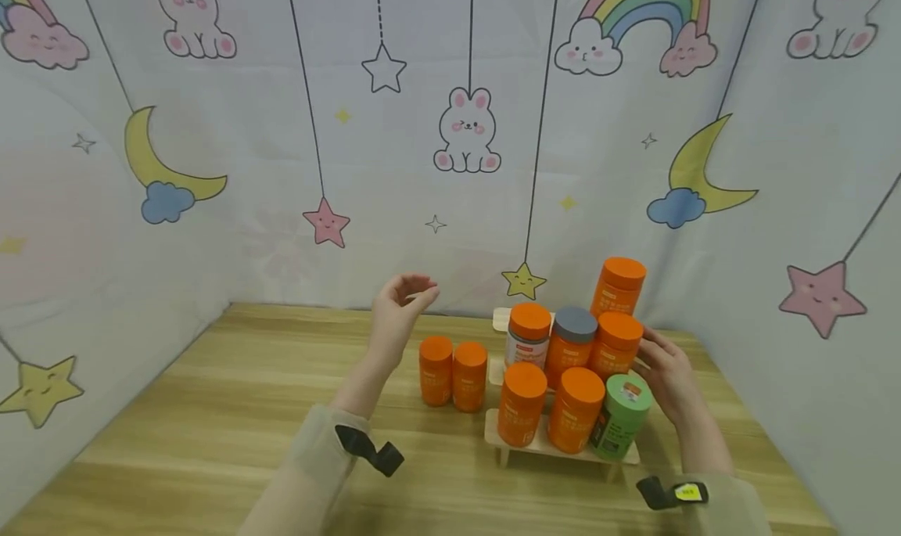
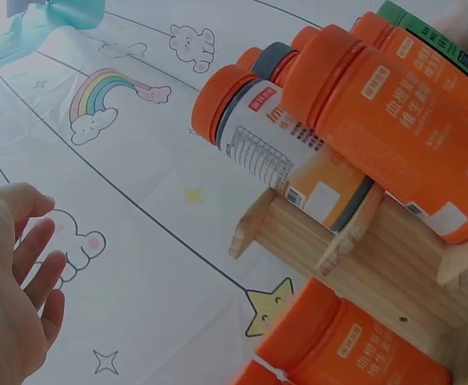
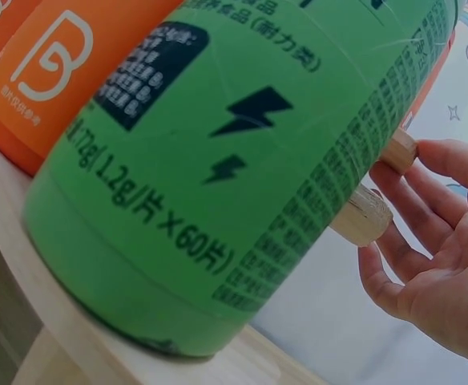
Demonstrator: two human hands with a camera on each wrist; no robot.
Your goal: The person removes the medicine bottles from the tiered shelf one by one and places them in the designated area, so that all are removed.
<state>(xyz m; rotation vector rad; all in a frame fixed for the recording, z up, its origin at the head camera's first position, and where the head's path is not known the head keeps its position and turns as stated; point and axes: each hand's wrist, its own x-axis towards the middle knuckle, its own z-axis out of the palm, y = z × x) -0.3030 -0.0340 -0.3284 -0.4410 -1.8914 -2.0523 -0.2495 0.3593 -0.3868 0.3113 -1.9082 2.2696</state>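
Observation:
My left hand [image 1: 403, 313] is raised over the back of the table, fingers loosely bent, holding nothing. In the left wrist view its palm and fingers face the backdrop. At the rack's right side, my right hand [image 3: 442, 233] has its fingertips at the rounded wooden shelf ends [image 3: 366, 216]. The tiered wooden rack [image 1: 493, 426] bears several supplement bottles. A green bottle [image 1: 621, 417] stands at the front right beside orange bottles [image 1: 522, 404]. Behind them are a white-labelled bottle [image 1: 528, 339], a grey-lidded bottle [image 1: 572, 344] and an orange bottle [image 1: 615, 347]. Another orange bottle [image 1: 619, 285] tops the back.
Two smaller orange bottles [image 1: 453, 373] stand side by side on the wood-grain table [image 1: 232, 411], left of the rack. A white cloth backdrop [image 1: 394, 168] printed with rabbits, stars and moons encloses the table at the back and sides.

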